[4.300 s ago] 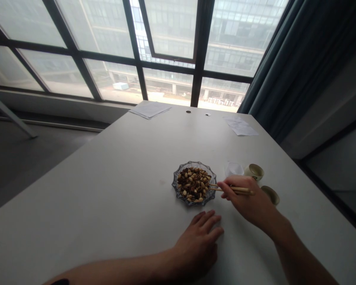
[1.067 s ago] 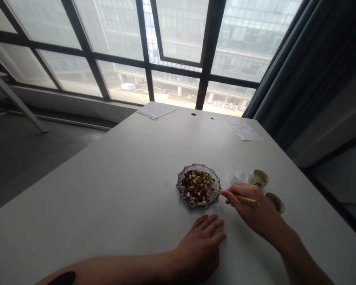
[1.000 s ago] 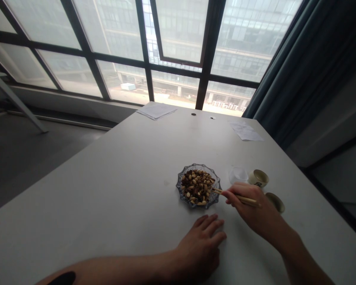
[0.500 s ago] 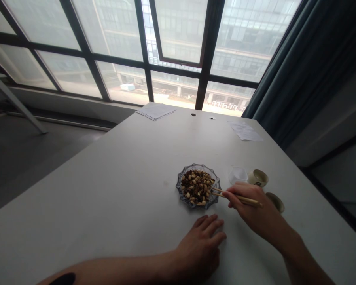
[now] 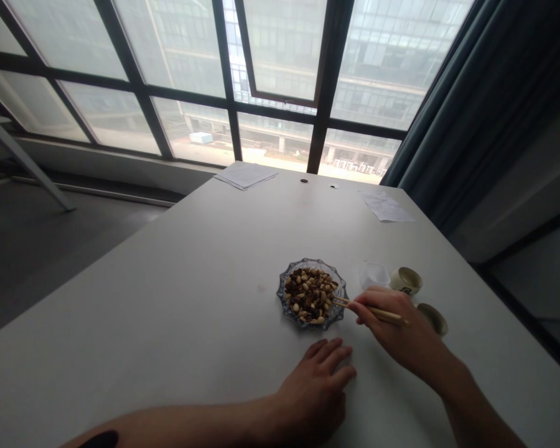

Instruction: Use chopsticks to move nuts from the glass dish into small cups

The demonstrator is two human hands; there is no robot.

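My right hand grips a pair of wooden chopsticks. Their tips reach over the right rim of a scalloped glass bowl and meet the edge of the heap inside. That heap is a mix of nuts and seeds, some pale like pistachios, others dark brown. In front of the bowl, my left hand rests on the white table with its fingers spread, holding nothing. Whether a nut is pinched between the tips is too small to tell.
Beyond my right hand stand a clear plastic cup and a beige cup with a dark mark. Another cup is partly hidden by the hand. Paper sheets and another sheet lie at the table's far end, below the windows.
The chopstick tips have drawn closer together at the bowl's right side, and my right hand has shifted very slightly left. My left hand and the bowl have stayed put.
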